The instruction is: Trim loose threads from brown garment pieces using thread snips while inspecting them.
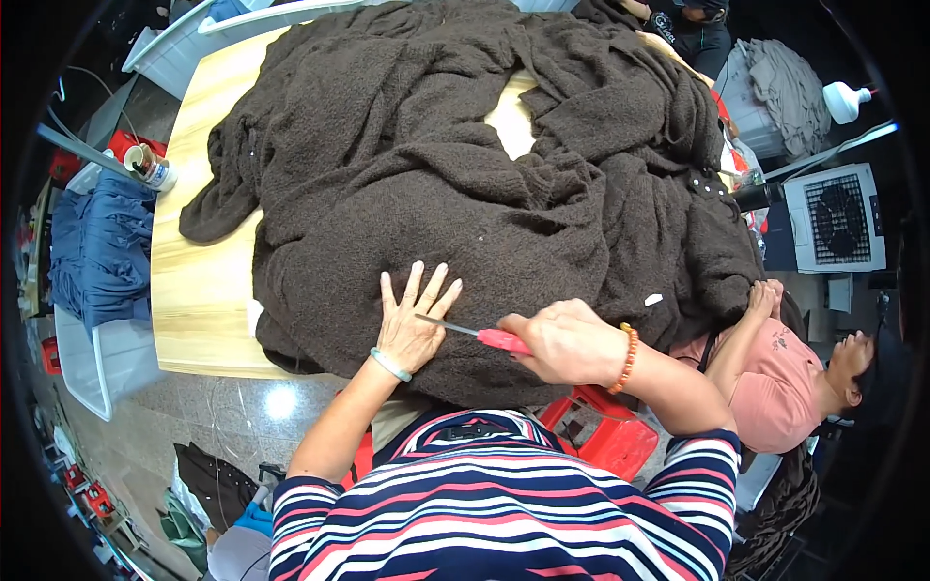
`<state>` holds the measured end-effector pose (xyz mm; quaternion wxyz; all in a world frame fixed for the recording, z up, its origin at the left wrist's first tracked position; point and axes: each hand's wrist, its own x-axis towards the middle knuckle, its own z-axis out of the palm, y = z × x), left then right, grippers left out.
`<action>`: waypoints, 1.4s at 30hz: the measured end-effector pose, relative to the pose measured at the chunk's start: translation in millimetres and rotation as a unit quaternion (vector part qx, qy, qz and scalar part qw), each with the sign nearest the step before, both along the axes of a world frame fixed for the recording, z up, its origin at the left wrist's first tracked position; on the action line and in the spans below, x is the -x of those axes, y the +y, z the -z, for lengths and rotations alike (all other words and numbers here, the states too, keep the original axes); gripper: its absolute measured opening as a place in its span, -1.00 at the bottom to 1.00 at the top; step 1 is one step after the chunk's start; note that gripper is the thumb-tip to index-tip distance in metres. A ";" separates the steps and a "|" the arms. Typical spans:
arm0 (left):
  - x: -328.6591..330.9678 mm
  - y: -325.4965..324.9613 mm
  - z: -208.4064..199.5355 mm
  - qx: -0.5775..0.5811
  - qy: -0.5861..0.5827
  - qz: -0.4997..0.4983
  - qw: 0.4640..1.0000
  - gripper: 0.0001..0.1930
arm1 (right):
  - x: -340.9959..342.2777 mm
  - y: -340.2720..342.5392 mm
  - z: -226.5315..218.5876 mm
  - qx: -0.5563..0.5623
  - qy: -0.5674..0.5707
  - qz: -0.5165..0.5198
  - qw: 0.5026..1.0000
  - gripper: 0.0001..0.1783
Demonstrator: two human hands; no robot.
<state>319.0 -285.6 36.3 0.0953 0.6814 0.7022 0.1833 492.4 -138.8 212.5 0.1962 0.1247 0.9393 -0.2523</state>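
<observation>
Brown knit (387, 208) is draped past the near edge of the worktop (194, 320), pressed by the splayed, empty left hand (405, 343). Red tool (502, 341) is clasped by the right hand (572, 344). Steadying step, probably; careful tip control's needed next.

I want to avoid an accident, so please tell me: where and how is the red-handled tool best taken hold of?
Probably best by its red handle, coming from the right, where the right hand grips it. The handle is thicker, while the thin metal shaft points left, its tip over the left hand, so I would avoid that end.
</observation>
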 end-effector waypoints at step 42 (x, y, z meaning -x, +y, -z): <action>14.8 85.5 3.2 0.089 -0.787 -0.179 0.584 -0.79 | -49.1 27.6 -8.5 -0.042 -0.051 0.122 0.990 -0.62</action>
